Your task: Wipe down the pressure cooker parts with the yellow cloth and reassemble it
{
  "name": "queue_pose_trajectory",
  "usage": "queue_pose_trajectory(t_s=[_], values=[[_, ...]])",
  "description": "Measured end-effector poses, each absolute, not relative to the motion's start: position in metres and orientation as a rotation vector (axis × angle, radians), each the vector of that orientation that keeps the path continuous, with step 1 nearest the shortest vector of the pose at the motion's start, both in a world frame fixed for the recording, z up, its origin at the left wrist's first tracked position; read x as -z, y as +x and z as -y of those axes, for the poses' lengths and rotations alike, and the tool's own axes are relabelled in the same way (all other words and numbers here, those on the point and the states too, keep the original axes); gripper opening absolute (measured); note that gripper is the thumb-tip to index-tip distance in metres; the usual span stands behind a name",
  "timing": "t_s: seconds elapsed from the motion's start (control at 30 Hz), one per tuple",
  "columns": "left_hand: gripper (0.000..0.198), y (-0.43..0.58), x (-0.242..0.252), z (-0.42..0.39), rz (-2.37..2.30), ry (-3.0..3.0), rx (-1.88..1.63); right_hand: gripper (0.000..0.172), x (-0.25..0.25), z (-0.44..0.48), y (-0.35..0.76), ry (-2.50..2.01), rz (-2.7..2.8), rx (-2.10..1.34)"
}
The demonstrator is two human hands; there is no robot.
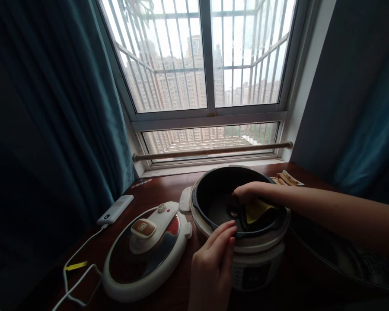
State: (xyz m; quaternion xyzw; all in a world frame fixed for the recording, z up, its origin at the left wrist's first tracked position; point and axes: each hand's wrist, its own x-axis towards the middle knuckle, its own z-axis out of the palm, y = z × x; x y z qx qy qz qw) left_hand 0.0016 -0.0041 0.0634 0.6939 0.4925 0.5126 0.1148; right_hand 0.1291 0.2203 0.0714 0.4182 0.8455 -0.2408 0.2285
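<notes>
An electric pressure cooker (240, 248) with a white body stands on the dark wooden table, its lid off. Inside is a dark pot (210, 183), seen from above. My right hand (248, 191) reaches into it from the right. Its fingers are closed on a yellow cloth (259, 210), pressed against the pot's inside; the fingertips are in shadow. At the near rim, my left hand (215, 252) grips the edge with its fingers together over it. The cooker's lid (145, 259), white-rimmed with a brown knob, lies on the table to the left.
Left of the lid lies a white power bank (115, 210) with a white cable (81, 246) and a yellow tag. Folded items (287, 178) sit behind the cooker at right. A dark, shiny rounded object (330, 246) is under my right arm. Beyond stands a barred window.
</notes>
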Motion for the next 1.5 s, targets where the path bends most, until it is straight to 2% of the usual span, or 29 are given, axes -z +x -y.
queue_pose_trajectory(t_s=[0.1,0.2,0.43,0.5,0.6,0.7,0.87,0.93,1.07,1.17,1.27,1.33,1.5], values=[[0.025,0.003,-0.069,0.007,-1.454,2.008,-1.487,0.02,-0.074,-0.193,0.137,1.064,-2.163,0.77],[0.025,0.004,-0.074,0.009,-1.451,1.986,-1.473,0.017,-0.083,-0.161,0.142,0.988,-2.152,0.859],[0.029,0.003,-0.072,0.013,-1.491,1.929,-1.575,0.017,-0.138,-0.109,0.135,0.899,-2.535,0.831],[0.03,0.0,-0.073,0.018,-1.518,1.836,-1.689,0.021,-0.149,-0.091,0.131,1.085,-2.661,0.645],[0.033,-0.004,-0.077,0.031,-1.59,1.686,-1.838,0.026,-0.147,-0.061,0.121,1.651,-2.652,0.375],[0.031,-0.003,-0.082,0.043,-1.641,1.63,-1.963,0.033,-0.127,-0.038,0.112,2.127,-2.56,0.384],[0.021,0.005,-0.094,0.05,-1.602,1.741,-2.192,0.03,-0.097,-0.022,0.108,2.284,-2.912,0.34],[0.023,0.008,-0.101,0.043,-1.583,1.946,-2.09,0.029,-0.097,-0.019,0.112,2.224,-3.048,0.342],[0.026,0.015,-0.111,0.011,-1.679,2.379,-1.57,0.023,-0.107,-0.017,0.124,2.058,-3.155,0.453],[0.032,0.023,-0.114,-0.012,-1.726,2.481,-1.226,0.022,-0.106,-0.02,0.136,2.022,-3.217,0.734],[0.034,0.025,-0.119,-0.018,-1.572,2.568,-0.972,0.02,-0.095,-0.023,0.143,1.911,-3.459,1.042],[0.033,0.023,-0.125,-0.015,-1.498,2.638,-0.933,0.018,-0.087,-0.024,0.144,1.852,-3.627,1.098],[0.029,0.015,-0.141,-0.001,-1.473,2.845,-1.122,0.017,-0.086,-0.021,0.144,1.94,-3.862,0.943]])
